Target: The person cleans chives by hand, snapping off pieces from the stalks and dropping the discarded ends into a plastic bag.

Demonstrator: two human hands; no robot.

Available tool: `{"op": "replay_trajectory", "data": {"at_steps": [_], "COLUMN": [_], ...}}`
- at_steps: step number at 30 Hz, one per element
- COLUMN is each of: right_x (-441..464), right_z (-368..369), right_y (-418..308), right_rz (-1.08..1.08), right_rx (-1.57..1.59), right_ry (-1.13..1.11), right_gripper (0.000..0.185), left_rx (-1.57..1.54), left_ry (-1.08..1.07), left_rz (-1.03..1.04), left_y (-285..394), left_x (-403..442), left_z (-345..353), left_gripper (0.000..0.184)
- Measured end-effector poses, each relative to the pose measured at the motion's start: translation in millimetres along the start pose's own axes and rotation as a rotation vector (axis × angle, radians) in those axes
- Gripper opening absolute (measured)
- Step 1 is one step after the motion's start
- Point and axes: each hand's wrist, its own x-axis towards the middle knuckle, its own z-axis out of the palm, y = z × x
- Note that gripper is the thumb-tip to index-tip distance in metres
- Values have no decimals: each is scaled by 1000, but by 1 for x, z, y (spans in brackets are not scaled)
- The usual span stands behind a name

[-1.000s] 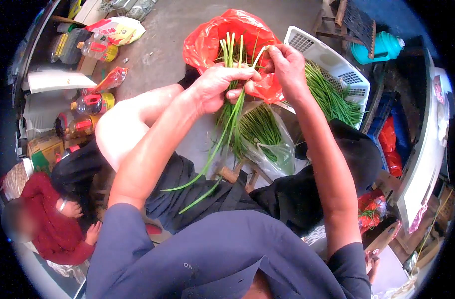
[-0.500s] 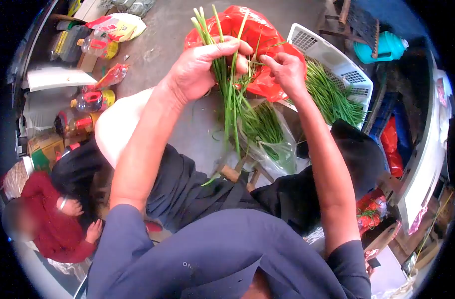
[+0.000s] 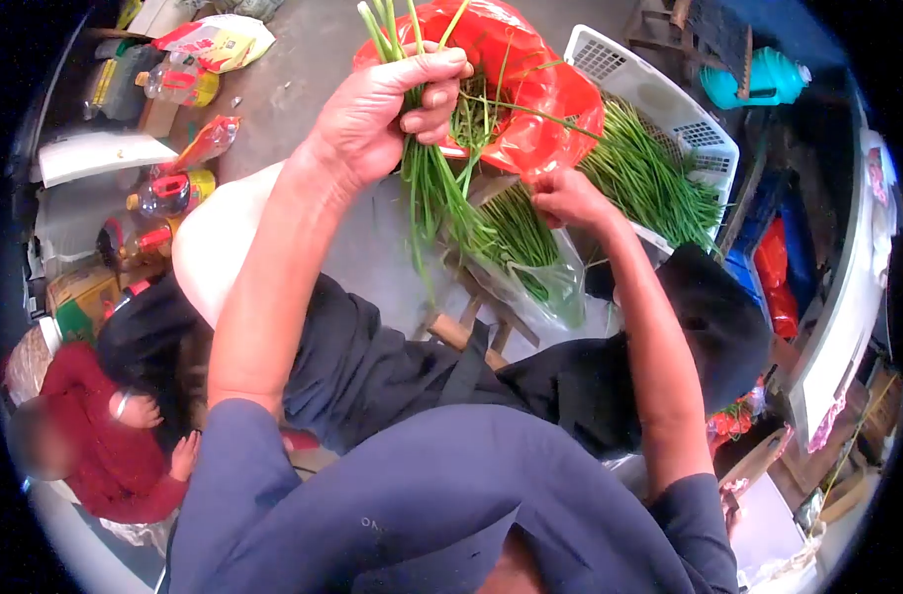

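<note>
My left hand (image 3: pixel 382 114) is closed round a bunch of long green stalks (image 3: pixel 436 198), which look like garlic scapes. Their pale ends stick up above my fist and the thin ends hang below it. My right hand (image 3: pixel 570 198) has its fingers curled together near the lower edge of an open red plastic bag (image 3: pixel 560 129); what it holds, if anything, is hidden. Thin green scraps lie in the bag. Below the hands, a clear plastic bag (image 3: pixel 567 297) holds more green stalks (image 3: pixel 521 238).
A white plastic crate (image 3: pixel 600 54) at the right holds many green stalks (image 3: pixel 649 168). Beyond it stands a teal jug (image 3: pixel 758 79). Several bottles (image 3: pixel 179 84) stand at the left, above a seated person in a red sleeve (image 3: pixel 125 475). A wooden stool (image 3: pixel 461 337) is between my legs.
My right hand has moved down, away from the stalks, to beside the red bag's lower edge. My left hand has shifted slightly left and up and still grips the bunch.
</note>
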Motion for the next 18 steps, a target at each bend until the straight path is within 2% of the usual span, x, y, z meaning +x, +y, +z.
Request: {"op": "replay_trajectory", "data": {"at_steps": [1,4,6,8,10,13,16,18], "right_x": [8,20,28,38,45,54,61,66], "right_z": [7,25,37,48,55,67,70,71], "right_y": [24,72,90,101,111,113,110,107], "right_rz": [-16,-18,30,186,180,155,228,281], "right_rx": [-309,-442,-432,-386,-368,-343,-367,-374], "right_ry": [50,144,208,463,451,559,494,558], "right_gripper": [13,15,16,18,24,31,34,37], "left_rx": [12,41,53,48,53,47,48,61], "left_ry": [16,37,48,53,69,85,101,113], "left_rz": [-9,-25,-33,-37,-48,-64,-76,-80], "left_y": [-2,-1,0,-1,-2,-4,-5,-6], "left_x": [0,-1,-1,-1,0,1,2,3], "left_z": [2,8,8,8,6,5,6,7], "left_gripper": [19,17,18,20,20,19,19,20]}}
